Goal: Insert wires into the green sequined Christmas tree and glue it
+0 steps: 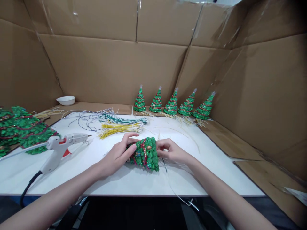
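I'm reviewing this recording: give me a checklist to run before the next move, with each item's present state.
1. Tree steadied: ok; the left hand holds the green tree on its side.
2. Right hand in position: ok; the right hand is at the tree's wide end.
3. Item in the right fingers: cannot tell; too small.
4. Glue gun apart from both hands: ok; off to the left.
5. Glue gun hot: cannot tell.
6. Front edge free of wire: not ok; a thin wire crosses it.

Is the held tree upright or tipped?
Tipped: the tree lies sideways in the left hand, its broad base facing the right hand.
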A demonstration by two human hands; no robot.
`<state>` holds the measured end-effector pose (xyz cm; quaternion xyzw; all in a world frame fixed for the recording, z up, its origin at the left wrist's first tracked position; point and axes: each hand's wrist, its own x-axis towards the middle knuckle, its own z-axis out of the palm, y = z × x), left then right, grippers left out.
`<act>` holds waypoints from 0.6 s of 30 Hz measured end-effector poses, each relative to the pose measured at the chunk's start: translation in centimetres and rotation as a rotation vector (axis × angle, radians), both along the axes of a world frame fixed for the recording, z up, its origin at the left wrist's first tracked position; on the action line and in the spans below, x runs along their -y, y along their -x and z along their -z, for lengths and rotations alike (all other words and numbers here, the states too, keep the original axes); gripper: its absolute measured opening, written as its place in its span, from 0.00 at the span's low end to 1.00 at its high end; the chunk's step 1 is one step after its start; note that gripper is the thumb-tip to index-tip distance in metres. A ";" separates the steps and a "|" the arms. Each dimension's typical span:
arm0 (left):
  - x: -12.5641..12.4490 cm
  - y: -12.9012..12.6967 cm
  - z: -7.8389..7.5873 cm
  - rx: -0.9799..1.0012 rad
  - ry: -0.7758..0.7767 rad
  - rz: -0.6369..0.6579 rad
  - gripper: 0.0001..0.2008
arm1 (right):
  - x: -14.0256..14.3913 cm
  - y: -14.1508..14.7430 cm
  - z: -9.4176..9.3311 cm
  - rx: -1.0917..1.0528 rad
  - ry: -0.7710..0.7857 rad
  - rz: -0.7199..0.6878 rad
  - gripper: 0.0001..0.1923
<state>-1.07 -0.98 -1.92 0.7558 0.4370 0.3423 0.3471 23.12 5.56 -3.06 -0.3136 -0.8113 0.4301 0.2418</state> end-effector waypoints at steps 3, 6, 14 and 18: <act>-1.0 0.2 -1.1 -0.032 -0.046 0.035 0.16 | 0.0 0.0 0.1 0.004 0.010 0.004 0.17; -2.0 0.4 -2.3 -0.094 -0.166 0.074 0.14 | -0.1 0.0 0.3 0.007 0.015 0.004 0.16; -3.1 0.7 -2.8 -0.109 -0.121 0.167 0.11 | -0.1 0.0 0.2 0.014 0.018 0.007 0.15; -3.3 0.7 -2.2 -0.054 -0.097 0.173 0.11 | -0.2 0.0 0.3 0.012 0.006 0.000 0.15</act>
